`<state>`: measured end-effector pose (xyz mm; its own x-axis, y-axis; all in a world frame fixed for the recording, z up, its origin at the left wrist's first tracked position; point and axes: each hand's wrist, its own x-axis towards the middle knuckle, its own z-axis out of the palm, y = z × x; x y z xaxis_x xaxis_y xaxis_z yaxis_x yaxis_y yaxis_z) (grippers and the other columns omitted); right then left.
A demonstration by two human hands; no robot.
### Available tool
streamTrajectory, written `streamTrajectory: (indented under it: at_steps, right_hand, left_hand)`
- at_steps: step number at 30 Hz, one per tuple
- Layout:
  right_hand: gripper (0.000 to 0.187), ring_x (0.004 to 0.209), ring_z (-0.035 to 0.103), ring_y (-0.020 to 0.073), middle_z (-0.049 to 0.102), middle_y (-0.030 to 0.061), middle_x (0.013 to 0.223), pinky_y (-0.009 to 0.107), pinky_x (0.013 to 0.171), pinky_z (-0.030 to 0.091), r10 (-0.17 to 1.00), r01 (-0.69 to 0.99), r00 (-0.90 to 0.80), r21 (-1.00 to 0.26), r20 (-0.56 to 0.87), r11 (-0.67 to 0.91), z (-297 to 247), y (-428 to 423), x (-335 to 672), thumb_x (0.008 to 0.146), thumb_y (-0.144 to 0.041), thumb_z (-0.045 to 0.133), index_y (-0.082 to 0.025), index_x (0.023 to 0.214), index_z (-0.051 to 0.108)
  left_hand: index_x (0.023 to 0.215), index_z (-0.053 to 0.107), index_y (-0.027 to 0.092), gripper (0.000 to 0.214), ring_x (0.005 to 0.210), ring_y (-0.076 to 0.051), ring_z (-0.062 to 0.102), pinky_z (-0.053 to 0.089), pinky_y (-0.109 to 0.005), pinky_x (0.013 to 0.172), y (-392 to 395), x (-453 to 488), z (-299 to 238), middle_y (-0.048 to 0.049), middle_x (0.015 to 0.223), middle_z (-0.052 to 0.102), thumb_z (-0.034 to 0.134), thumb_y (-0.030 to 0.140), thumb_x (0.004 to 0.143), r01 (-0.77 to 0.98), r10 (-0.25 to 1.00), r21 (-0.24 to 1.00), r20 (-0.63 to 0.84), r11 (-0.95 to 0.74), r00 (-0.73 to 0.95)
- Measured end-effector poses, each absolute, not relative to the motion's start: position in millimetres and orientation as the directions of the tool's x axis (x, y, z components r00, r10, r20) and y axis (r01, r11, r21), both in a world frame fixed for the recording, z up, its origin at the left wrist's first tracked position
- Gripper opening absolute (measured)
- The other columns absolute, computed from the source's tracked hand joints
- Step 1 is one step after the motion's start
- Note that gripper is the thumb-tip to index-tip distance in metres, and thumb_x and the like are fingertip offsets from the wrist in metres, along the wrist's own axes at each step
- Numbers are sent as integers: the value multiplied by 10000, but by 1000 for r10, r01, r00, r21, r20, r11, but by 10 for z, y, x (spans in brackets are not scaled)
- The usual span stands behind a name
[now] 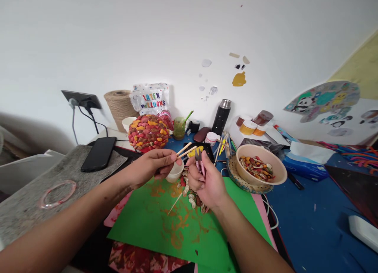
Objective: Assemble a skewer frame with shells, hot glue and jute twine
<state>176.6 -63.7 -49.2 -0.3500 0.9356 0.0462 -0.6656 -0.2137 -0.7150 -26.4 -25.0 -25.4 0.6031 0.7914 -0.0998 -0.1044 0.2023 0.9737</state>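
My left hand [162,162] pinches two thin wooden sticks [185,148], their pale ends pointing up and right. In my right hand [208,178] are small scissors [199,159] with pinkish handles, blades upward, close to the sticks but apart from them. Below both hands lies a green sheet [147,225] smeared with brown-orange paint. On it are a pile of peanut shells [191,198], some painted, and a loose thin stick [175,204]. A small white cup [175,172] stands just behind my left fingers and is partly hidden.
A ball covered in painted shells [148,132] sits at the back left, before a balloon bag [152,98] and twine roll [118,107]. At right, a bowl [277,166] holds painted shells. A black flask [222,117], paint jars [248,127], phone [99,154] and tissue pack [305,166] surround the sheet.
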Motion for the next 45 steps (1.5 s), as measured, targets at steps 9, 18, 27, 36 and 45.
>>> streamTrajectory:
  at_steps: [9,18,27,36,45]
  right_hand:
    - [543,374,124,45,305,-127,470,201,382,120,925,-643,-378,-727,28,-240,-514,-632,1765,954,-668,670,-142,848,752]
    - [537,378,122,44,309,-127,467,206,382,114,923,-659,-383,-712,40,-242,-506,-636,1756,934,-664,702,-138,854,773]
    - [536,380,121,47,300,-124,472,204,388,126,940,-652,-342,-721,2,-236,-505,-634,1768,963,-657,662,-143,840,751]
    - [456,393,126,52,312,-118,483,201,381,170,970,-696,-241,-697,3,-171,-498,-606,1790,955,-593,704,-151,860,763]
    - [473,388,130,52,318,-120,482,212,383,148,968,-671,-252,-717,-16,-187,-517,-608,1780,949,-612,703,-153,842,749]
  left_hand:
    - [726,549,174,414,492,-76,296,218,-206,454,-243,-269,-280,61,586,402,726,476,947,-97,788,975,-100,198,608]
    - [719,539,177,416,493,-80,307,221,-214,455,-250,-277,-300,58,587,410,716,473,952,-85,787,978,-99,189,609]
    - [747,564,175,408,485,-81,304,204,-225,460,-248,-257,-273,61,578,409,713,497,948,-61,787,982,-104,177,608]
    - [850,633,161,353,458,-78,377,218,-218,450,-253,-273,-279,50,574,491,707,489,956,-49,783,980,-122,191,610]
    - [879,630,160,317,446,-81,437,234,-215,448,-261,-256,-270,41,597,547,683,455,982,-67,807,982,-104,175,581]
